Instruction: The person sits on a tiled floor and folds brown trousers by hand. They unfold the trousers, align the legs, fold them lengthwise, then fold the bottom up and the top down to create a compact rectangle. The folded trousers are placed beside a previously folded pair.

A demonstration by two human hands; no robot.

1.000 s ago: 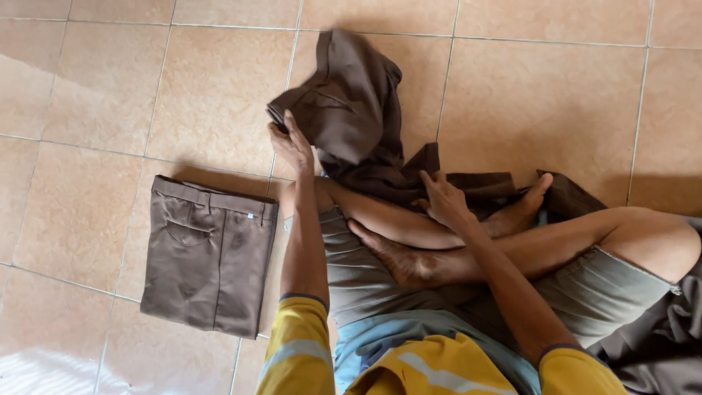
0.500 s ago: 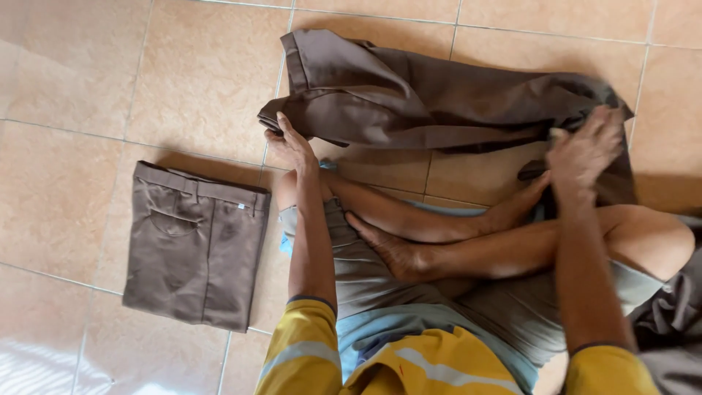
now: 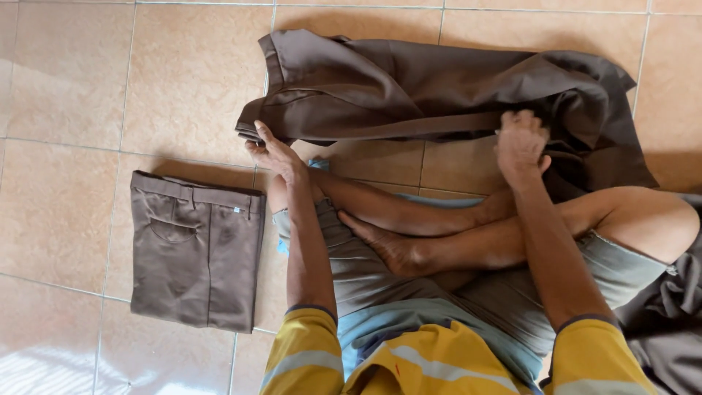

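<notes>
With the brown trousers (image 3: pixel 439 91) spread on the tiled floor (image 3: pixel 66 80) ahead, the left hand (image 3: pixel 274 152) pinches the waistband edge and the right hand (image 3: pixel 521 139) grips the leg — best pulled taut and level, seams lined up.

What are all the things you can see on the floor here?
trousers: 1, dark brown, spread out on the floor in front of the person, both hands on them
folded trousers: 1, brown, flat on the floor at the person's left
dark cloth: 1 heap, dark brown, at the right edge beside the knee
floor: tan tiles, under everything
shorts: 1, grey-green, worn
shirt: 1, yellow with grey stripes, worn
legs: 2, bare, crossed
left hand: grip at the waist end of the trousers
right hand: grip closed on the trouser legs
</notes>
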